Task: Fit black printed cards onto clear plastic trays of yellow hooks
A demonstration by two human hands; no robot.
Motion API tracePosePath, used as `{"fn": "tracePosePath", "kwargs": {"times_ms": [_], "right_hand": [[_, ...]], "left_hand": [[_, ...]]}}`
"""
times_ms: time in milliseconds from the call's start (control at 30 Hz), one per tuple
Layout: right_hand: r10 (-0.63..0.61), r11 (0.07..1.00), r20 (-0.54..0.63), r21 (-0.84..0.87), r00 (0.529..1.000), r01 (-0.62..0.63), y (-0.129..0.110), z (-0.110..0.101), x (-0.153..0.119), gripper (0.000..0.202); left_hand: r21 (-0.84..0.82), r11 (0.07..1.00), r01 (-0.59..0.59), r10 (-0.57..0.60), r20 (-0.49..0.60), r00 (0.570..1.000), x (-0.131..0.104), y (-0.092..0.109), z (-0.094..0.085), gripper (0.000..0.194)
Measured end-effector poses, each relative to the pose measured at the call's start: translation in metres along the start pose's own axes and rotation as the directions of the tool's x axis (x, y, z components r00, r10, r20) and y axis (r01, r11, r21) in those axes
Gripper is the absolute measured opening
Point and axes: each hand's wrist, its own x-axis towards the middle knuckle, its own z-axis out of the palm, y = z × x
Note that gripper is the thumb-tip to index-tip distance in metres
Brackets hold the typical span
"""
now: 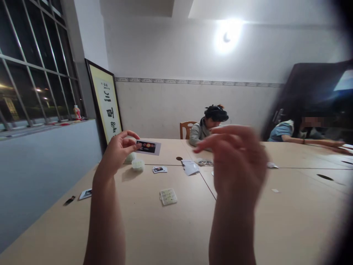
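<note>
My left hand [121, 147] pinches the left end of a white-bordered card [150, 147] with a dark picture, held up above the table. To the right, my right hand [237, 158] is raised, blurred by motion, its fingers bent toward the left. Whether anything sits between its fingertips is too smeared to tell. Beyond and below the card, a small stack of picture cards [159, 169] lies on the table [171, 228]. Between my forearms rests a clear plastic case with compartments [168, 197].
Round clear containers [138, 165] stand behind my left wrist. White papers [190, 167] and a plastic packet [205, 162] lie mid-table. More cards [85, 194] are at the left edge. Two people sit across the table, one in a dark head covering [216, 113].
</note>
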Motion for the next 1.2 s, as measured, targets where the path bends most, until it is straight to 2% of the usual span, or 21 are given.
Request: {"fn": "tracePosePath", "kwargs": {"times_ms": [67,133,200,300,400,533,633,700,733,800,900,1033,1200], "right_hand": [[0.139,0.988,0.072,0.056,0.988,-0.143,0.016,0.012,0.007,0.013],[0.324,0.946,0.136,-0.044,0.936,-0.321,0.033,0.023,0.012,0.018],[0.43,0.902,0.21,-0.148,0.878,-0.406,0.047,0.03,0.015,0.026],[0.475,0.879,0.325,-0.129,0.818,-0.459,0.057,0.032,0.015,0.026],[0.474,0.865,0.402,-0.045,0.784,-0.5,0.056,0.03,0.017,0.018],[0.501,0.831,0.464,-0.019,0.731,-0.557,0.055,0.032,0.018,0.018],[0.521,0.819,0.424,-0.005,0.741,-0.573,0.06,0.036,0.017,0.018],[0.531,0.817,0.376,0.013,0.759,-0.577,0.063,0.039,0.016,0.019],[0.535,0.816,0.352,0.022,0.768,-0.578,0.064,0.04,0.016,0.019],[0.54,0.814,0.319,0.039,0.779,-0.58,0.064,0.043,0.015,0.022],[0.542,0.8,0.321,0.085,0.777,-0.594,0.064,0.046,0.013,0.025],[0.538,0.779,0.33,0.158,0.775,-0.607,0.063,0.049,0.009,0.028],[0.513,0.787,0.347,0.176,0.785,-0.592,0.058,0.051,0.008,0.029]], "left_hand": [[-0.027,1.0,-0.009,0.009,0.014,1.0,-0.002,0.004,0.002,0.035],[-0.058,0.998,0.001,0.002,0.051,0.999,-0.005,0.007,0.003,0.035],[-0.072,0.997,0.013,-0.007,0.082,0.997,-0.007,0.009,0.004,0.036],[-0.06,0.998,0.015,-0.009,0.096,0.995,-0.01,0.011,0.004,0.035],[-0.03,1.0,0.01,-0.006,0.124,0.992,-0.012,0.012,0.003,0.032],[0.025,1.0,0.011,-0.015,0.137,0.99,-0.009,0.01,0.007,0.031],[0.163,0.984,-0.069,0.069,0.006,0.998,-0.008,0.008,0.015,0.034],[0.364,0.914,-0.176,0.226,-0.099,0.969,-0.008,0.007,0.022,0.041],[0.445,0.866,-0.228,0.304,-0.105,0.947,-0.009,0.007,0.025,0.042],[0.505,0.796,-0.335,0.4,-0.023,0.916,-0.012,0.009,0.03,0.034],[0.461,0.769,-0.442,0.433,0.133,0.892,-0.017,0.015,0.03,0.011],[0.528,0.73,-0.434,0.437,0.128,0.89,-0.024,0.021,0.025,0.016],[0.519,0.754,-0.402,0.37,0.169,0.914,-0.032,0.028,0.024,0.022]]}}
